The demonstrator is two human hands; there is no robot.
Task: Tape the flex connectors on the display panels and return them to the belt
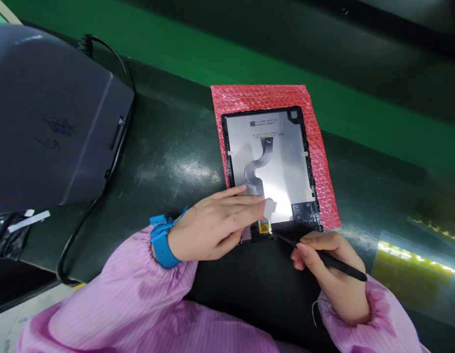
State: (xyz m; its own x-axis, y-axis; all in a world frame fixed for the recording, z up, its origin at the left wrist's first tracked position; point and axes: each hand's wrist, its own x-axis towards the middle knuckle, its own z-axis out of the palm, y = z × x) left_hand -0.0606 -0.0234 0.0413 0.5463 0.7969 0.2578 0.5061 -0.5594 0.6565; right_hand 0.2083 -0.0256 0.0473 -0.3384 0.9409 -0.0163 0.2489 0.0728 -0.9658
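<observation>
A display panel (282, 166) lies face down in its black frame, its silvery back upward. A dark flex cable (251, 169) curves down its back toward a yellow-taped strip (265, 227) at the near edge. My left hand (216, 223), a blue strap at its wrist, rests flat across the panel's lower left with fingers stretched out. A pale grey patch (270, 209) shows at its fingertips; whether they touch it I cannot tell. My right hand (330, 264) is closed round black tweezers (338, 264), whose tip points at the near edge beside the yellow strip.
Red bubble wrap (328, 196) lies under the panel on the dark green table (168, 147). To the left stands a large dark grey casing (54, 117) with a black cable (75, 235) running alongside. A clear yellowish sheet (415, 274) lies at the right.
</observation>
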